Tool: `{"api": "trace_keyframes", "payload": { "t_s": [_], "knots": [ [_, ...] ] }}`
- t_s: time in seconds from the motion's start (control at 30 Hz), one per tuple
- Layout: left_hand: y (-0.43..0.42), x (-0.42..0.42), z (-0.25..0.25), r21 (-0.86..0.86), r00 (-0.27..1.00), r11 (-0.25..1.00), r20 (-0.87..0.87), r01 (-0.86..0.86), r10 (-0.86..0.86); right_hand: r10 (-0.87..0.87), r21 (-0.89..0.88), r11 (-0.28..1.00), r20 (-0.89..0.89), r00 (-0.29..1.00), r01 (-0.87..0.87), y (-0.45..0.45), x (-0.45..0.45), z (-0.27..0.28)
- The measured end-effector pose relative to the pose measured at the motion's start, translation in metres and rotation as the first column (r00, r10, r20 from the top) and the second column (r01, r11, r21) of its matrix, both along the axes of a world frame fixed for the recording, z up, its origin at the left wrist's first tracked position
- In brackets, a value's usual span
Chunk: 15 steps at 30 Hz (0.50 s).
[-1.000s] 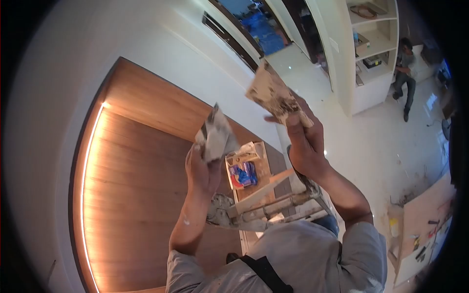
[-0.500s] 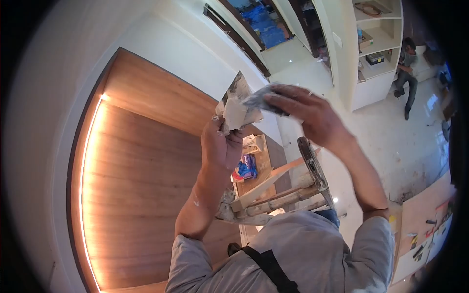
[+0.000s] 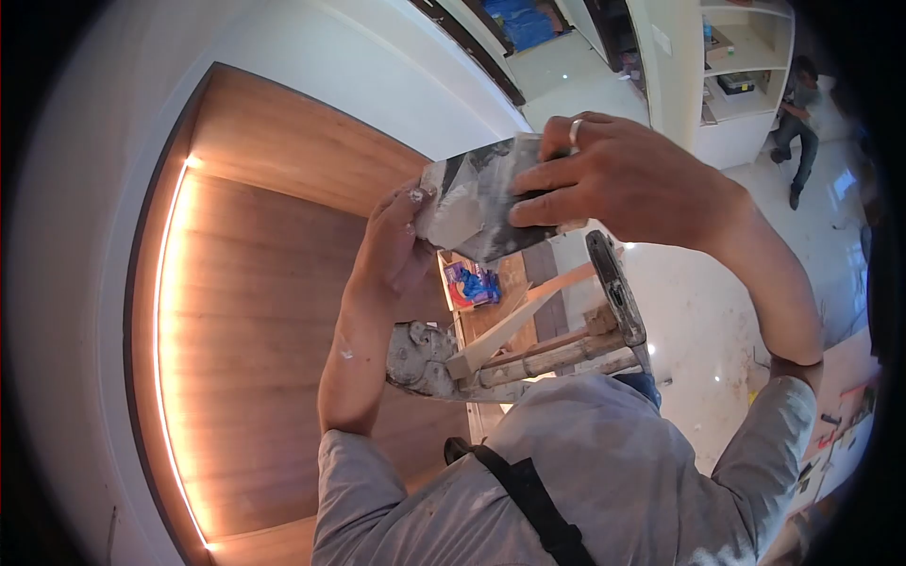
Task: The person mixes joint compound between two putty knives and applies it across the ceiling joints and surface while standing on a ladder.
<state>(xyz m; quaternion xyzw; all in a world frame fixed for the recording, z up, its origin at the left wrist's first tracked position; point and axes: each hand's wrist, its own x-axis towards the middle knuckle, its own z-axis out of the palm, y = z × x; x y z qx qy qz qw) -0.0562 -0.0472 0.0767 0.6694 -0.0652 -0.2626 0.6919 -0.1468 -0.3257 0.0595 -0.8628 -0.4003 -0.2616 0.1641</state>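
Note:
My left hand (image 3: 389,231) grips a flat putty plate (image 3: 489,247) by its left edge, fingers closed on it. A lump of pale putty (image 3: 457,219) lies on the plate's dark, smeared face. From the right, my right hand (image 3: 623,184), with a ring on one finger, is closed on a thin grey putty scraper (image 3: 522,151). The scraper lies over the right part of the plate; its grip end is hidden by my fingers. White specks of putty stick to my left fingers and forearm.
Below my hands stands a worn, stained ladder (image 3: 613,288) with planks (image 3: 510,335) across it. A lit wood-panelled recess (image 3: 283,340) fills the left. Coloured packets (image 3: 472,285) lie beyond the ladder. At the far right, a person (image 3: 800,127) sits near white shelves (image 3: 746,61).
The scraper has moved from the plate's upper edge to overlap its right side. The plate has turned flatter toward me, and my right hand has come across above it.

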Motion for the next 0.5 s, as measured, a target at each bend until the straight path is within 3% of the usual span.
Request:
{"api": "trace_keyframes", "payload": {
  "t_s": [0.1, 0.2, 0.3, 0.4, 0.5],
  "knots": [
    [0.005, 0.003, -0.006, -0.019, 0.998, 0.999, 0.047, 0.044, -0.043, 0.043, 0.066, 0.997, -0.023, 0.999, -0.041, -0.007, 0.001, 0.008],
    [-0.003, -0.001, -0.004, 0.022, 0.998, 1.0, 0.062, 0.017, -0.019, -0.001, 0.112, 0.994, 0.104, 0.995, -0.011, 0.01, 0.005, 0.008],
    [-0.004, 0.0, -0.009, 0.034, 0.995, 0.998, 0.085, -0.049, 0.046, -0.09, 0.057, 0.995, 0.081, 0.993, 0.085, 0.032, 0.008, -0.005],
    [0.0, 0.003, -0.015, -0.066, 0.995, 0.998, 0.094, -0.009, 0.016, -0.097, 0.0, 0.995, 0.062, 0.993, 0.097, 0.036, 0.008, -0.009],
    [0.003, 0.005, -0.02, -0.02, 0.994, 0.999, 0.102, -0.031, 0.033, -0.088, -0.046, 0.995, 0.035, 0.996, 0.089, 0.038, 0.008, -0.011]
  ]
}}
